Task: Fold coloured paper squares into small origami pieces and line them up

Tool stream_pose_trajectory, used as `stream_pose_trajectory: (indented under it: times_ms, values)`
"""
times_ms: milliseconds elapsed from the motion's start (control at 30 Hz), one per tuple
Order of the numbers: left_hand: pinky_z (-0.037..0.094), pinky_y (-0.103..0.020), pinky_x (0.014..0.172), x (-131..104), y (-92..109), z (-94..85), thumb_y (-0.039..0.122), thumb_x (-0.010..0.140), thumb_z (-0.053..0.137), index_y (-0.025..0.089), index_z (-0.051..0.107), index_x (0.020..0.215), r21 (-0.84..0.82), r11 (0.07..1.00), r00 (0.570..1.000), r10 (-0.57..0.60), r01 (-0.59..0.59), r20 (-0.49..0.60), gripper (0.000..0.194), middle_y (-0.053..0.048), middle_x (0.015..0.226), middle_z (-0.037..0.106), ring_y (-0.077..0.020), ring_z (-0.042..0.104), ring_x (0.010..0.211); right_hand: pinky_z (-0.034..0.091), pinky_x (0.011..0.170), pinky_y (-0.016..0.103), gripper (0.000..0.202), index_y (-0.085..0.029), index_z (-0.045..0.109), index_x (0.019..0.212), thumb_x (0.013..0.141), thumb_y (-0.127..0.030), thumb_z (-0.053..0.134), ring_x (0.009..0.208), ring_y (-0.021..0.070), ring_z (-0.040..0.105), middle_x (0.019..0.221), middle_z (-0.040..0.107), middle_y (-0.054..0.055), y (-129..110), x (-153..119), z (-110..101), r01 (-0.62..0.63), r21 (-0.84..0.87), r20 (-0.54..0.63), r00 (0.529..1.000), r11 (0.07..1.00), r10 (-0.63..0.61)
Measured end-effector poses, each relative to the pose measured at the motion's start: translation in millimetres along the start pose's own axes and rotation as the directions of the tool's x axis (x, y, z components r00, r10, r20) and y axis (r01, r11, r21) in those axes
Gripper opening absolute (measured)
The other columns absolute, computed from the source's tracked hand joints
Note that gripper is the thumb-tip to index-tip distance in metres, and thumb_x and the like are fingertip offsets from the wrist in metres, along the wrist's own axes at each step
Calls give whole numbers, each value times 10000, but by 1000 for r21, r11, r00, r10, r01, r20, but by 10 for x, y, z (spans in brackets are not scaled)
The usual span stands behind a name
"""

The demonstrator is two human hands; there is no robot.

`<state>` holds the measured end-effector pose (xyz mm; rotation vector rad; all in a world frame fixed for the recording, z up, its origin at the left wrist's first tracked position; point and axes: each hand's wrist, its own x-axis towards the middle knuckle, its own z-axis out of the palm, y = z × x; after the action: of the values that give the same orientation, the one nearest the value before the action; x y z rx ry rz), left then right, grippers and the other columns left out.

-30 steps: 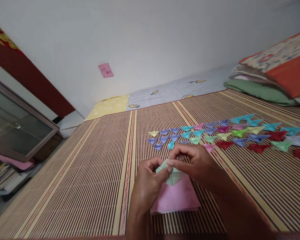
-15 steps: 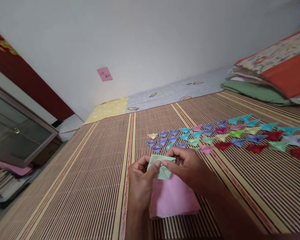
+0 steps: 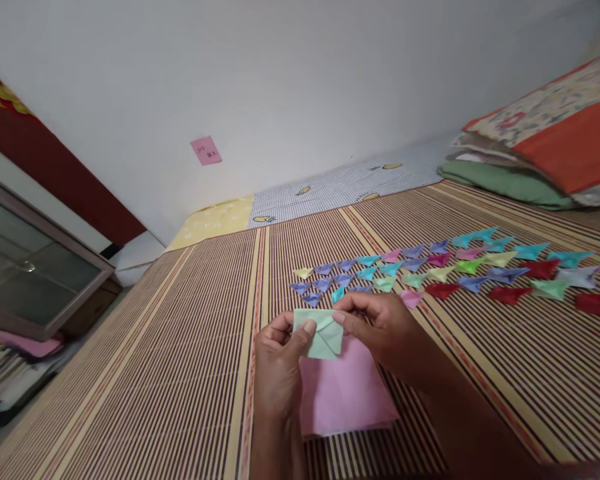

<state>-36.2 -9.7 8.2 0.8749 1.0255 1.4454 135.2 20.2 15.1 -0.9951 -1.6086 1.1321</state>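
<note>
A small folded piece of light green paper [image 3: 323,341] is held up between both hands, with crease lines and a flap on the side facing me. My left hand [image 3: 280,360] pinches its left edge, thumb on the front and fingers behind. At the upper right corner, my right hand [image 3: 380,330] grips the paper between thumb and index finger; its other fingers are partly hidden. Below the hands lies a stack of pink paper sheets [image 3: 347,393] on the striped mat [image 3: 195,347].
Rows of small folded paper pieces [image 3: 440,273] in many colours lie on the mat to the right. Folded bedding [image 3: 545,153] is piled at the far right. A glass-fronted cabinet [image 3: 30,267] and stacked books [image 3: 5,373] stand left. A pink note [image 3: 206,151] is on the wall.
My right thumb has moved right, from the paper's middle to its upper right corner. The green paper's right side now looks squarer. My left hand keeps its pinch.
</note>
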Motion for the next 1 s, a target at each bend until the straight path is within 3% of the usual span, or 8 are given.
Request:
stream_pose_trajectory:
  times_ms: [200, 333, 467, 867, 1000]
  values:
    - [531, -260, 628, -13, 17, -11, 278, 717, 882, 141, 758, 785, -15, 1000, 999, -5, 4, -44, 197, -18, 678, 722, -142, 643, 596, 432, 649, 288, 237, -188, 661, 780, 931, -365, 620, 719, 161, 568, 743, 633, 5, 31, 9, -139, 18, -3, -17, 1000, 1000, -18]
    - [518, -250, 663, -30, 5, 11, 264, 772, 841, 140, 767, 783, 65, 997, 999, 46, -47, 15, 145, -26, 735, 709, -149, 632, 688, 377, 573, 269, 237, -183, 642, 721, 868, -365, 679, 630, 139, 500, 656, 565, -26, -1, 9, 33, -21, 0, 69, 997, 1000, 21]
    - [517, -249, 648, -25, 7, 27, 268, 753, 855, 146, 764, 767, 34, 999, 999, 28, -28, 18, 153, -18, 722, 694, -148, 618, 677, 326, 531, 260, 283, -188, 589, 673, 879, -368, 662, 570, 120, 425, 601, 472, -53, 8, 3, 151, -48, 31, 86, 995, 998, 45]
    - [483, -232, 591, 1, -10, -34, 274, 717, 878, 127, 750, 767, 11, 999, 998, -49, 48, 39, 201, -15, 673, 682, -119, 584, 589, 356, 572, 275, 235, -169, 649, 751, 905, -334, 586, 611, 136, 492, 668, 571, -18, 50, 4, 30, -70, 80, 250, 967, 994, 48]
    - [455, -231, 563, -3, -7, -42, 326, 755, 849, 127, 722, 759, 122, 991, 994, -57, 46, 92, 236, -9, 650, 653, -122, 557, 577, 374, 576, 272, 258, -169, 667, 766, 897, -388, 638, 630, 140, 506, 683, 589, -9, 101, 25, -23, -71, 76, 253, 966, 995, 50]
